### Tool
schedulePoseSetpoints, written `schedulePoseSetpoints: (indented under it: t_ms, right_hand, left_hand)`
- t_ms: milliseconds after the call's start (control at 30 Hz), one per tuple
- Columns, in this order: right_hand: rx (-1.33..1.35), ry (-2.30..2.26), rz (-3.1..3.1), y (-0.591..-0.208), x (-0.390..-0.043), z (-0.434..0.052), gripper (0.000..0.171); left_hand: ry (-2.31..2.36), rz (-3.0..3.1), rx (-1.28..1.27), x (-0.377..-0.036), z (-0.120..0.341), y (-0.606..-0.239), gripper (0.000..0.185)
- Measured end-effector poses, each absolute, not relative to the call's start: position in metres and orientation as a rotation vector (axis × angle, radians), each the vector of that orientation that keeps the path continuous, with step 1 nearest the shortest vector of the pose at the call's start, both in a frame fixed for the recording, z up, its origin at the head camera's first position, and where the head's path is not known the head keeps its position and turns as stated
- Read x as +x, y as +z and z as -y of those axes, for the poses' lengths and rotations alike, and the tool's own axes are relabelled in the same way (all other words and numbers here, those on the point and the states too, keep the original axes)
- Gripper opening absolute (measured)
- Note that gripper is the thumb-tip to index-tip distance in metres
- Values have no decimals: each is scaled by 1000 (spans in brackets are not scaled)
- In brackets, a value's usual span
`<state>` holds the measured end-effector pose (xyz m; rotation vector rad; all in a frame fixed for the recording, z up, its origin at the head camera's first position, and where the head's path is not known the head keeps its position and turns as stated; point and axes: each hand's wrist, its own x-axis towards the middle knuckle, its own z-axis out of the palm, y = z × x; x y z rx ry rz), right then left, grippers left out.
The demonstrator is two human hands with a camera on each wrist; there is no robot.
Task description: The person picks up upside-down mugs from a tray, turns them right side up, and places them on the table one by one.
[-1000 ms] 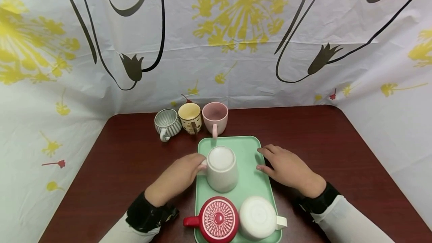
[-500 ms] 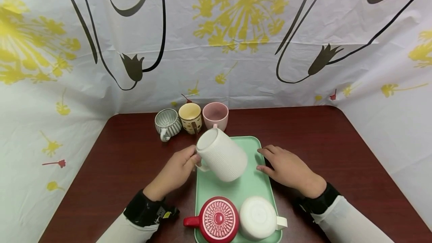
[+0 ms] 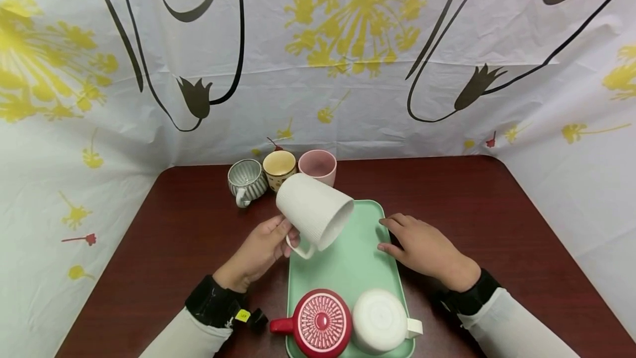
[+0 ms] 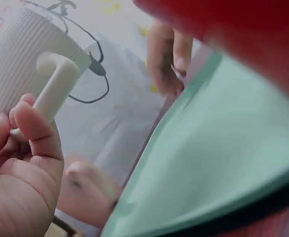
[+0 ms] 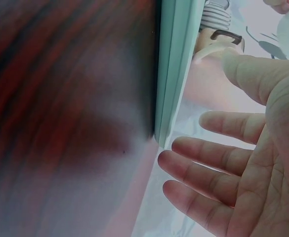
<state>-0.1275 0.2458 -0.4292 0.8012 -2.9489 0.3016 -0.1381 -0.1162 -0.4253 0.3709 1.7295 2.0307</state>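
Note:
My left hand (image 3: 258,253) grips the handle of a white ribbed mug (image 3: 314,211), held tilted in the air over the far left part of the mint green tray (image 3: 348,261). In the left wrist view my fingers (image 4: 33,133) curl round the mug's handle (image 4: 55,91). My right hand (image 3: 422,247) rests flat with straight fingers on the tray's right edge (image 5: 176,64); the right wrist view shows its fingers (image 5: 218,163) spread. On the tray's near end stand an upside-down red mug (image 3: 318,322) and an upside-down white mug (image 3: 380,320).
Three upright cups stand in a row at the back of the dark red table (image 3: 497,220): a grey ribbed cup (image 3: 245,181), a yellow dotted cup (image 3: 278,169) and a pink cup (image 3: 318,166). A flowered sheet (image 3: 348,54) walls the table in.
My left hand lifted the white ribbed mug off the tray by its handle and tipped it from upside down onto a slant. The right hand stayed put.

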Motion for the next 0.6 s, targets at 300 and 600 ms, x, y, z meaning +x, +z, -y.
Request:
schedulePoseSetpoints:
  t_ms: [300, 600]
  right_hand:
    - [810, 290, 2952, -431, -129, -246, 57]
    - [849, 302, 2956, -431, -129, -243, 57]
  left_hand:
    - [2277, -1135, 330, -145, 118, -440, 30]
    - [2313, -965, 310, -147, 119, -443, 31]
